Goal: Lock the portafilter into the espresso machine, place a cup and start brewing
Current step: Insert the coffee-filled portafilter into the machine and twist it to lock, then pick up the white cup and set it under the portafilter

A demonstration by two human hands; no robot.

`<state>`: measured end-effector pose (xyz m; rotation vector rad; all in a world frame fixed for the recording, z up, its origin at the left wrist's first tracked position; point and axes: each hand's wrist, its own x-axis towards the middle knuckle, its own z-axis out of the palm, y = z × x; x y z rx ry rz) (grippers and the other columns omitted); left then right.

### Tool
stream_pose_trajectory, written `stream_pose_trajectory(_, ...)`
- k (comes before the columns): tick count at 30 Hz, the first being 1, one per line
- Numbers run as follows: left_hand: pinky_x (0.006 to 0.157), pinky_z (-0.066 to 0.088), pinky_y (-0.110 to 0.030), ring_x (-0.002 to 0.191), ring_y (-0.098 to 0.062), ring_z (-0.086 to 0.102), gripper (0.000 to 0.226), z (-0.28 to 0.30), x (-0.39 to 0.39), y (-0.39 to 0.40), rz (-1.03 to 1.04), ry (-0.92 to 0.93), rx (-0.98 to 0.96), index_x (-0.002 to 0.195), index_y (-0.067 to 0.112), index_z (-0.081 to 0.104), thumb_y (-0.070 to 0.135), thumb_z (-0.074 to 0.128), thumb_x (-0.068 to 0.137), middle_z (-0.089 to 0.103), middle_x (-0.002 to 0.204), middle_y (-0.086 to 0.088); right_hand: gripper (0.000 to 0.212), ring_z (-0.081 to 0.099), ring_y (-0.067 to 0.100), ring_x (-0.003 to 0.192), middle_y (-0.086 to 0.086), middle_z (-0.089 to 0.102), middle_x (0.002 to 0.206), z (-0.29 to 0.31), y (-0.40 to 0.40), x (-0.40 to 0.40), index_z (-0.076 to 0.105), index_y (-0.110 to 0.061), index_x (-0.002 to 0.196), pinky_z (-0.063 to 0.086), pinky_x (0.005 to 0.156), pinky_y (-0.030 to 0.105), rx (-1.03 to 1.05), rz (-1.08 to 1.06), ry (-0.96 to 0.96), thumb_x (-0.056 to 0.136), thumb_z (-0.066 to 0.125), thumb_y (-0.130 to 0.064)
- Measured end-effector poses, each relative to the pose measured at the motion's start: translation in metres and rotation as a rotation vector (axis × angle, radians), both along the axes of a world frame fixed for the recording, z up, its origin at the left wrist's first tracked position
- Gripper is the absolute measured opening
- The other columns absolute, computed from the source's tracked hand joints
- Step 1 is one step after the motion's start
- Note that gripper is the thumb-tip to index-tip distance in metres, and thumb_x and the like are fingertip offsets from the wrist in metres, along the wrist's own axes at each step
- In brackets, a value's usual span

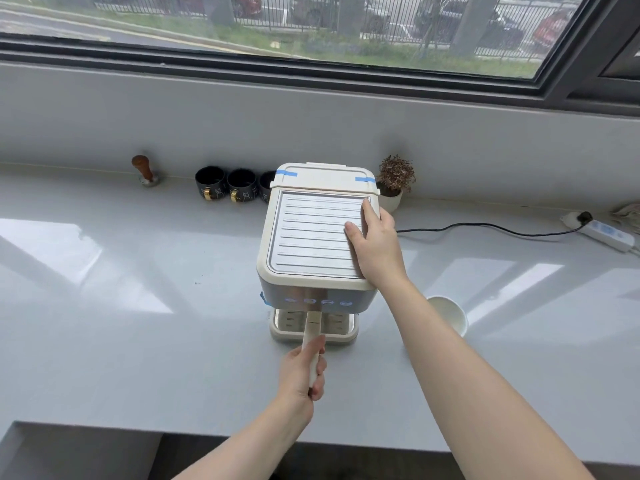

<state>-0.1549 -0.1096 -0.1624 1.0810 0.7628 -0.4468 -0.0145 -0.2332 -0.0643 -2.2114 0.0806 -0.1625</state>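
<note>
A cream espresso machine (311, 233) with a ribbed metal top stands on the white counter, its lit buttons facing me. My left hand (304, 368) is closed around the cream portafilter handle (311, 327), which points toward me from under the machine's front; the portafilter's basket is hidden under the machine. My right hand (375, 244) lies flat on the machine's top right side, fingers spread, holding nothing. A white paper cup (450, 315) stands on the counter to the right of the machine, just beyond my right forearm. The drip tray (280, 327) below the handle holds no cup.
Three black mugs (228, 188) line the back wall left of the machine, with a wooden-handled tamper (145, 173) further left. A small potted plant (393, 188) stands behind the machine's right. A black cable runs to a power strip (602, 233) at far right. The counter's front edge (242, 434) is near me.
</note>
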Motion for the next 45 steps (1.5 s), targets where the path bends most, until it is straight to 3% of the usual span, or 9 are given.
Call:
stream_pose_trajectory(9,0.038,0.026,-0.023,0.033,-0.019,0.03,0.027,0.005,-0.002,0.012,-0.194,-0.137,0.138,0.08,0.007,0.049,0.032,0.058,0.087,0.043,0.051,-0.001,0.053,0.032,0.021,0.138,0.008,0.034,0.15,0.004,-0.002,-0.004,0.036,-0.019,0.146,0.027,0.103,0.025,0.029,0.002,-0.013,0.096,0.051,-0.029)
stream_pose_trajectory(13,0.048,0.049,-0.034,0.057,-0.026,0.055,0.024,0.013,-0.001,0.033,-0.351,-0.188,0.3,0.096,0.014,0.053,0.036,0.045,0.092,0.058,0.084,-0.012,0.053,0.033,0.018,0.139,0.008,0.036,0.151,0.007,-0.006,-0.006,0.039,-0.014,0.144,0.026,0.107,0.027,0.071,-0.014,-0.002,0.094,0.054,-0.026)
stream_pose_trajectory(19,0.082,0.051,-0.043,0.092,-0.019,0.057,0.033,0.049,0.034,0.084,-0.002,-0.471,0.706,0.114,0.021,0.05,0.037,0.034,0.09,0.053,0.119,-0.008,0.049,0.045,0.013,0.127,0.0,0.047,0.141,0.007,-0.015,-0.024,0.042,-0.018,0.141,0.034,0.104,0.024,0.22,0.004,-0.039,0.093,0.054,-0.018)
stream_pose_trajectory(22,0.088,0.043,-0.026,0.103,0.006,0.05,0.044,0.076,0.054,0.087,-0.041,-0.731,0.822,0.127,0.028,0.046,0.04,0.031,0.088,0.048,0.123,0.007,0.041,0.06,0.0,0.102,-0.006,0.062,0.12,-0.006,-0.038,-0.04,0.048,-0.019,0.135,0.043,0.081,0.004,0.341,-0.003,-0.078,0.094,0.053,-0.016)
stream_pose_trajectory(24,0.087,0.035,-0.014,0.106,0.016,0.043,0.044,0.086,0.062,0.08,-0.118,-0.844,0.858,0.13,0.03,0.045,0.039,0.032,0.089,0.046,0.123,0.012,0.036,0.064,0.012,0.097,-0.002,0.068,0.108,-0.03,-0.065,-0.051,0.051,-0.017,0.131,0.048,0.08,0.013,0.248,-0.106,-0.091,0.095,0.053,-0.015)
stream_pose_trajectory(26,0.096,0.034,-0.019,0.119,0.007,0.041,0.04,0.083,0.067,0.075,-0.181,-0.918,0.855,0.128,0.034,0.047,0.039,0.032,0.092,0.049,0.122,0.016,0.036,0.059,0.026,0.111,0.005,0.066,0.117,-0.063,-0.103,-0.06,0.053,-0.016,0.128,0.047,0.093,0.034,0.01,-0.245,0.005,0.092,0.054,-0.017)
stream_pose_trajectory(32,0.097,0.04,-0.036,0.12,-0.01,0.046,0.038,0.075,0.071,0.072,-0.149,-0.888,0.894,0.121,0.043,0.048,0.042,0.028,0.089,0.051,0.125,0.014,0.089,0.015,0.03,0.147,0.01,0.011,0.16,-0.116,-0.171,-0.08,0.023,-0.032,0.149,0.019,0.113,0.052,-0.451,-0.134,0.572,0.076,0.068,-0.053)
stream_pose_trajectory(37,0.094,0.039,-0.035,0.12,-0.01,0.045,0.041,0.074,0.072,0.071,-0.16,-0.874,0.918,0.123,0.042,0.047,0.045,0.026,0.088,0.048,0.123,0.016,0.113,0.017,0.034,0.143,0.011,0.011,0.158,-0.127,-0.17,-0.077,0.012,-0.029,0.151,0.029,0.109,0.048,-0.502,-0.09,0.605,0.062,0.077,-0.057)
stream_pose_trajectory(45,0.089,0.036,-0.029,0.119,-0.006,0.043,0.041,0.077,0.071,0.073,-0.219,-0.862,0.946,0.123,0.046,0.045,0.048,0.024,0.087,0.049,0.123,0.016,0.116,0.037,0.039,0.126,0.016,0.031,0.142,-0.132,-0.166,-0.077,0.015,-0.021,0.15,0.034,0.106,0.042,-0.459,-0.169,0.496,0.058,0.079,-0.051)
